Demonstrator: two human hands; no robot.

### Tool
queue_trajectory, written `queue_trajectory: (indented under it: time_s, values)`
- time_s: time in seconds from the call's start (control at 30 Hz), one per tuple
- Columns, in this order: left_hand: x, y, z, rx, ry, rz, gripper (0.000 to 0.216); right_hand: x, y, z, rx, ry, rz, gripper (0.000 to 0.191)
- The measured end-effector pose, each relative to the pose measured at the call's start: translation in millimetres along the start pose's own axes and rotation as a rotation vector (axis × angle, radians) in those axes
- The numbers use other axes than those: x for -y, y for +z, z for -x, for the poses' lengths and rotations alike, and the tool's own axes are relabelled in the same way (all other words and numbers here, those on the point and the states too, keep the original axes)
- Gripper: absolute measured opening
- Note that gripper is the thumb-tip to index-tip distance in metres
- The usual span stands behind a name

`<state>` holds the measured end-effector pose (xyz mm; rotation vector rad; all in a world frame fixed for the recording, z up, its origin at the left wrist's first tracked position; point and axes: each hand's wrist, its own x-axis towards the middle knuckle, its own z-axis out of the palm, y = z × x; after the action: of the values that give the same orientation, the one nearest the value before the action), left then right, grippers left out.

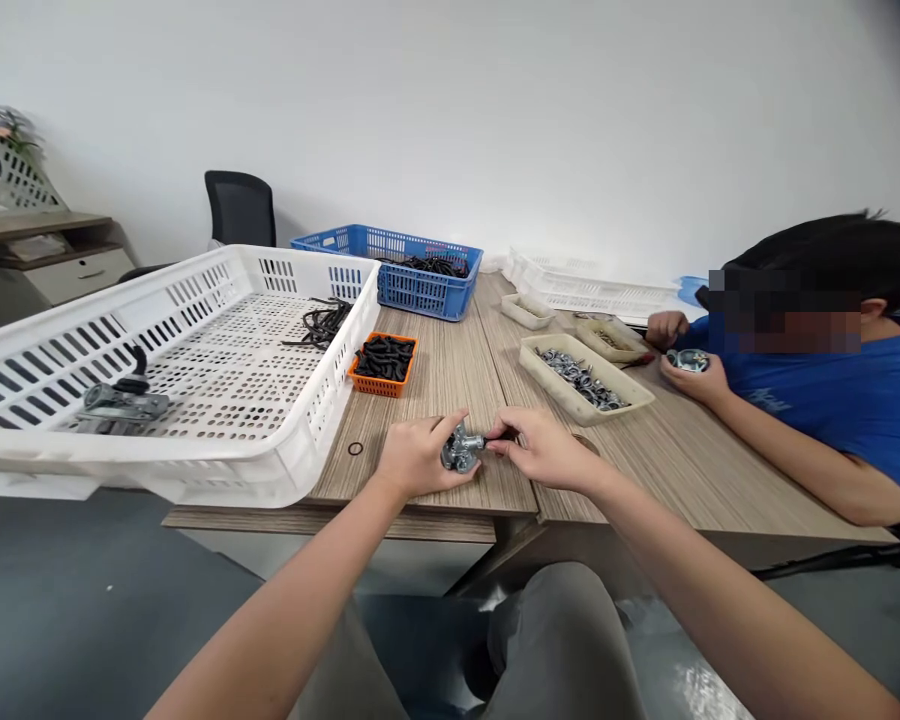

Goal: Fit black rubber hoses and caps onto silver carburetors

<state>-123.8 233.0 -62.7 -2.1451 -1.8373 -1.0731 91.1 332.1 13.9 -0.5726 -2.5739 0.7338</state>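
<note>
- A small grey metal part (461,449) is held in the left hand (418,457), just above the near edge of the striped wooden table (450,375); the fingers are curled shut around it.
- A thin black bit at the part's right side is pinched by the right hand (544,447), fingers closed.
- A small orange basket of black rubber rings (383,362) is seen behind the hands.
- A big white plastic crate (195,370) is seen to the left.

On the worktop (450,380), a big crate (195,360) lies to my left, a parts tray (585,380) to my right, and a small basket (384,363) between them.
</note>
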Motion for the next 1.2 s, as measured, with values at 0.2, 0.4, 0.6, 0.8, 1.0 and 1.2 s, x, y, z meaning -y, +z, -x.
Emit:
queue_trajectory:
  time_s: [0.2,0.4,0.6,0.8,1.0,1.2]
  values:
    - [1.1,-1.8,-0.8,0.007,-0.001,0.024,0.075,-8.8,4.4,1.7,0.002,0.07,-0.113,0.01]
    - [1.2,-5.2,-3.4,0.021,-0.059,0.073,0.077,-26.9,23.1,12.0,-0.052,0.174,-0.581,0.03]
    - [0.6,-7.7,-4.9,0.046,-0.061,0.114,0.077,-38.0,41.6,13.2,-0.235,0.084,-0.702,0.031]
    - [1.1,-8.4,-5.9,0.048,-0.073,0.132,0.073,-38.4,49.4,16.1,-0.331,0.156,-0.715,0.044]
    - [-1.1,-10.2,-8.3,0.061,-0.124,0.118,0.068,-36.4,55.2,16.6,-0.369,0.148,-0.632,0.041]
    - [-2.3,-5.8,-7.2,0.031,-0.079,0.016,0.07,-45.7,55.3,12.4,-0.333,0.133,-0.655,0.041]
